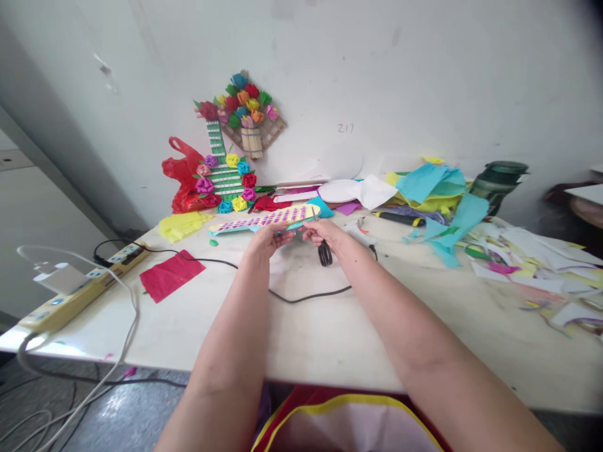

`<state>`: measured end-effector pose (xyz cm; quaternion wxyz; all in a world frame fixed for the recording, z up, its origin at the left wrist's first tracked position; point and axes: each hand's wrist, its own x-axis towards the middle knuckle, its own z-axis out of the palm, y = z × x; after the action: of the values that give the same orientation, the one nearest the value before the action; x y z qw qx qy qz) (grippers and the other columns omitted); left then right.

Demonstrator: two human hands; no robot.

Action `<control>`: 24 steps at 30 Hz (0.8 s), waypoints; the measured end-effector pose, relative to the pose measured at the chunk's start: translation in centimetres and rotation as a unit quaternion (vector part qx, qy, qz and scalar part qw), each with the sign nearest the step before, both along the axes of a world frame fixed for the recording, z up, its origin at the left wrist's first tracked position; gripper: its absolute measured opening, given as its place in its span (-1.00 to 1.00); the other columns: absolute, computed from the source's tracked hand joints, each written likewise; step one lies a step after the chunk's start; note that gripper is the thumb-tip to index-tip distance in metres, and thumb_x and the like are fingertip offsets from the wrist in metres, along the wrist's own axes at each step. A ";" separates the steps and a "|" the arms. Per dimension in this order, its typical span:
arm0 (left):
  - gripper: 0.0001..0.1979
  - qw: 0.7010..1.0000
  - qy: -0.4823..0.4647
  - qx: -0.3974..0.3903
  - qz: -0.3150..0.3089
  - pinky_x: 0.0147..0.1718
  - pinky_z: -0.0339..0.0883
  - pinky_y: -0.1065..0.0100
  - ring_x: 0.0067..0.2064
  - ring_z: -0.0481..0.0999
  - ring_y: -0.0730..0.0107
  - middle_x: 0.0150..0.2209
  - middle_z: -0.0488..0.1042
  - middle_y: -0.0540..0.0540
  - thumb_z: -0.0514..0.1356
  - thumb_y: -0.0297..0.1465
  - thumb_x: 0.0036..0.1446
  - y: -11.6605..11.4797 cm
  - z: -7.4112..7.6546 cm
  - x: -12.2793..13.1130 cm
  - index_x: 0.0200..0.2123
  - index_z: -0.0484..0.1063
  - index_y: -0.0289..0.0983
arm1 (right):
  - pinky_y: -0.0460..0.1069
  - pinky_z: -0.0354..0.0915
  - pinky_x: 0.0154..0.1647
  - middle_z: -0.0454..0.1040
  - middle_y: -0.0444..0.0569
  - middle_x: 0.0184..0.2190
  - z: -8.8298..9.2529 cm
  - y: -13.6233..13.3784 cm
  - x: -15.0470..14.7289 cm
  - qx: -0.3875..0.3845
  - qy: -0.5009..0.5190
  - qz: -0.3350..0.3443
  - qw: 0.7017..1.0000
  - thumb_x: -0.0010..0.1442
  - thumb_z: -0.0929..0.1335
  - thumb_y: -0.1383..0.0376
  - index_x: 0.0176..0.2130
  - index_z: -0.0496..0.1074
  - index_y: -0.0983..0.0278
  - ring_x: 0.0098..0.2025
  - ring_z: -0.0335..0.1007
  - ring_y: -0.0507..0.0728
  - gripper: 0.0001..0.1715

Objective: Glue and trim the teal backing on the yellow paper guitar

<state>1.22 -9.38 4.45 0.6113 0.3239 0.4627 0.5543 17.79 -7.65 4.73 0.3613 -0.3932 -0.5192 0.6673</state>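
Both hands are close together over the pale, smooth-topped desk (pixel 306 339); whether their fingers touch is too small to tell. The left hand (pixel 274 238) is closed on the near edge of a long, flat piece with purple and yellow stripes and light-blue paper along its edge (pixel 264 220), which juts out beyond the hand to its left. The right hand (pixel 316 233) is curled around scissors with black loop handles (pixel 325 253), their blades pointing away from the body at the piece's rounded right end. The left grip seems meant to steady the piece while leaving that end free for the blades.

Left of the hands lie a flat red paper rectangle (pixel 172 276) and, farther off, a crumpled yellow paper sheet (pixel 183 226). Beyond the hands, a green, white-barred board edged with paper flowers (pixel 227 181) stands close to the wall, probably propped there to keep it out of the way. Right of the hands, a cutter with a black and yellow handle (pixel 400 218) lies near crumpled light-blue paper (pixel 452 229); loose paper scraps (pixel 532 251) spread farther right, perhaps pushed aside for working room.
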 end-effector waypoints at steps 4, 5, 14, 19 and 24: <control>-0.79 1.000 -0.001 -0.003 -0.004 -0.47 0.45 0.41 -0.50 0.53 0.34 -0.55 0.49 -0.17 0.11 -0.64 -0.06 0.1 -0.2 0.2 -0.29 0.40 -0.44 | -0.18 -0.16 -0.79 0.35 -0.09 -0.73 0.2 -0.2 -0.4 -0.031 -0.012 -0.030 0.999 0.22 0.20 0.33 -0.46 0.32 0.38 -0.80 -0.12 -0.14 -0.74; -0.79 1.000 0.002 -0.003 -0.002 -0.46 0.45 0.40 -0.50 0.53 0.34 -0.55 0.49 -0.17 0.11 -0.64 -0.07 0.1 -0.3 0.3 -0.29 0.40 -0.44 | -0.18 -0.15 -0.79 0.34 -0.09 -0.74 0.2 -0.2 -0.5 -0.037 -0.021 -0.036 0.998 0.22 0.20 0.33 -0.47 0.32 0.38 -0.80 -0.12 -0.14 -0.72; -0.76 1.000 0.018 0.013 0.003 -0.52 0.43 0.42 -0.52 0.52 0.35 -0.55 0.48 -0.14 0.10 -0.64 -0.07 0.0 -0.9 0.0 -0.26 0.40 -0.44 | -0.18 -0.16 -0.79 0.24 -0.14 -0.76 1.5 -0.5 0.2 -0.058 -0.152 -0.035 0.986 0.20 0.17 0.17 -0.43 0.26 0.34 -0.81 -0.16 -0.13 -0.69; -0.76 0.999 0.014 0.030 0.006 -0.52 0.44 0.42 -0.51 0.53 0.35 -0.55 0.47 -0.13 0.12 -0.64 -0.07 0.2 -1.4 -0.1 -0.26 0.39 -0.44 | -0.18 -0.15 -0.77 0.23 -0.16 -0.74 2.5 -0.5 1.7 0.017 -0.211 -0.080 0.974 0.17 0.19 0.27 -0.38 0.23 0.32 -0.78 -0.13 -0.12 -0.84; -0.77 0.999 0.017 0.032 0.001 -0.52 0.44 0.42 -0.52 0.53 0.35 -0.56 0.48 -0.13 0.12 -0.63 -0.06 0.3 -1.7 -0.1 -0.25 0.39 -0.44 | -0.16 -0.07 -0.71 0.27 -0.15 -0.68 3.2 -0.4 3.6 0.195 -0.290 0.003 0.937 0.12 0.29 0.30 -0.47 0.35 0.32 -0.70 -0.01 -0.10 -0.84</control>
<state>1.12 -9.04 2.78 0.5918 0.3526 0.4556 0.5638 21.42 -8.01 7.93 0.2627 -0.4895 -0.7228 0.4111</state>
